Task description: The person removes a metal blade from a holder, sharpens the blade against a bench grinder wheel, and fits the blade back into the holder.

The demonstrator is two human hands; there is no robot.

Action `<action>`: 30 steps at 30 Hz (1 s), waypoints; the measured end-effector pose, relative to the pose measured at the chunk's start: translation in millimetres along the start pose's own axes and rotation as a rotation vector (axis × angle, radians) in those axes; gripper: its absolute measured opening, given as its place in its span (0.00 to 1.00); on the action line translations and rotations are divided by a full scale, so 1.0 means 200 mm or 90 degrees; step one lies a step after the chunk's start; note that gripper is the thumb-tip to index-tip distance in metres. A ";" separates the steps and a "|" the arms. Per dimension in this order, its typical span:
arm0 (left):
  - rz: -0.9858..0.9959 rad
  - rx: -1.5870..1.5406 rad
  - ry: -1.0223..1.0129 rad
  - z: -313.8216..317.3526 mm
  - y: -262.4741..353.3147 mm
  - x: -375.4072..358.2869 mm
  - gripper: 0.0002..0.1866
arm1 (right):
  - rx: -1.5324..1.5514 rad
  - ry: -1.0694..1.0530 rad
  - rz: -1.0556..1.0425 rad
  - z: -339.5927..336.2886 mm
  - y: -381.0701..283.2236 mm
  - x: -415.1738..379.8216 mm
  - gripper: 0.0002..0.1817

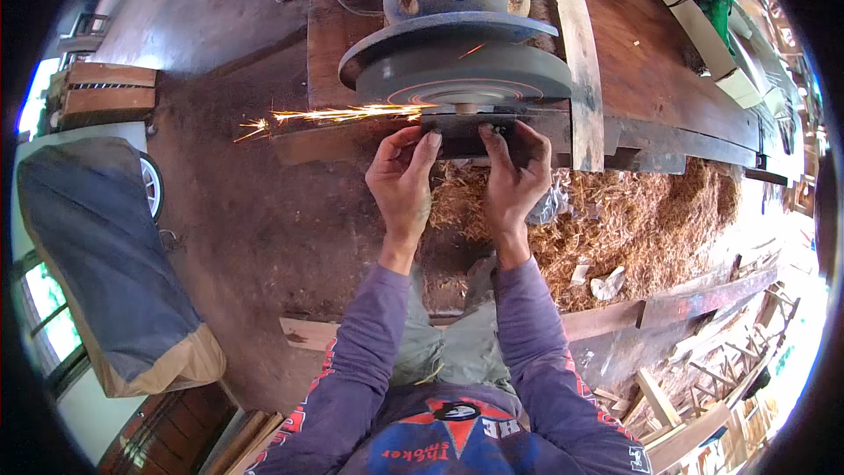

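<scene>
We are finding a dark flat piece [463, 135] on the near side of the grinding wheel [466, 75]. The left hand [404, 178] and right hand [514, 180] are pinching it between thumbs and fingers. Sparks [352, 113] are streaming left of the wheel (exact contact is escaping our view). We are judging grinding under way; any next move is calling for steady pressure, fingertips clear. Shavings [642, 220] are lying nearer us, right of the wheel.
</scene>
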State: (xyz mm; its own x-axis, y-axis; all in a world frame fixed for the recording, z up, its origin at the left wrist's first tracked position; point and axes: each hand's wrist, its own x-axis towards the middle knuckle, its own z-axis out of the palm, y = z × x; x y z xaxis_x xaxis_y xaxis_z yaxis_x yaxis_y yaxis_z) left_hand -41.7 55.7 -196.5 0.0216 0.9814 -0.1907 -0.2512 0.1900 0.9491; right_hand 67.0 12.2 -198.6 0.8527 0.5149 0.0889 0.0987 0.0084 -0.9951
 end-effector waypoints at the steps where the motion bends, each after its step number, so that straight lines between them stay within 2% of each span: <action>1: 0.002 0.000 0.002 0.00 0.00 0.00 0.11 | 0.007 -0.001 -0.002 0.00 -0.01 0.00 0.17; 6: -0.008 0.013 -0.005 0.01 0.00 -0.01 0.11 | -0.025 0.003 -0.027 -0.02 0.02 0.01 0.17; 8: -0.005 0.016 -0.004 0.01 0.00 -0.01 0.11 | 0.028 -0.007 0.064 -0.02 -0.04 0.01 0.16; 12: -0.001 0.010 -0.008 0.02 -0.01 -0.01 0.11 | -0.029 -0.005 -0.003 -0.04 0.01 0.02 0.16; 17: 0.002 0.037 -0.010 0.03 0.00 -0.02 0.11 | 0.056 -0.019 0.054 -0.04 -0.01 0.03 0.15; 30: 0.010 0.031 -0.011 0.07 0.00 -0.03 0.11 | 0.059 -0.034 0.109 -0.06 -0.07 0.05 0.17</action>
State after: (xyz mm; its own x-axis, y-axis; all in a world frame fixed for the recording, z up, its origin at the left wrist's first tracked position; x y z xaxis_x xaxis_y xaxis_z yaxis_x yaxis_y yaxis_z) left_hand -29.0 50.8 -192.9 0.0351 0.9844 -0.1723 -0.2045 0.1758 0.9629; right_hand 80.1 6.1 -183.6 0.8239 0.5608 -0.0825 -0.0954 -0.0063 -0.9954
